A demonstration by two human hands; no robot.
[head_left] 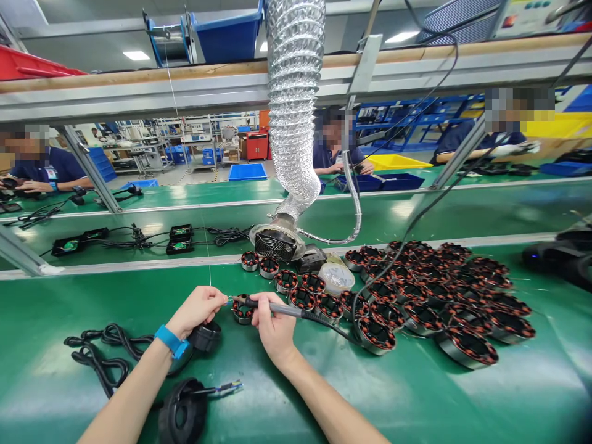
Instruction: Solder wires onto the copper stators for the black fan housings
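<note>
My left hand [200, 308], with a blue wrist strap [171, 341], is closed in a pinch. A thin strand of solder wire [209, 265] runs down into its fingers, and small coloured wire ends [229, 301] show at the fingertips. My right hand [274, 327] grips a soldering iron [282, 309] like a pen, its tip pointing left at those wire ends. Just behind the tip sits a motor stator [242, 311] with copper windings, partly hidden by the iron. Under my left hand lies a black round housing [206, 338]; nearer me is another black housing [182, 410] with a stripped cable [226, 388].
Many stators [425, 290] crowd the bench's right side. A fume fan [277, 240] hangs from a silver duct [296, 92]. Near it stands a round pale tub [336, 277]. Black cables [104, 351] lie at left. The iron's cord [358, 302] loops right. Co-workers sit across.
</note>
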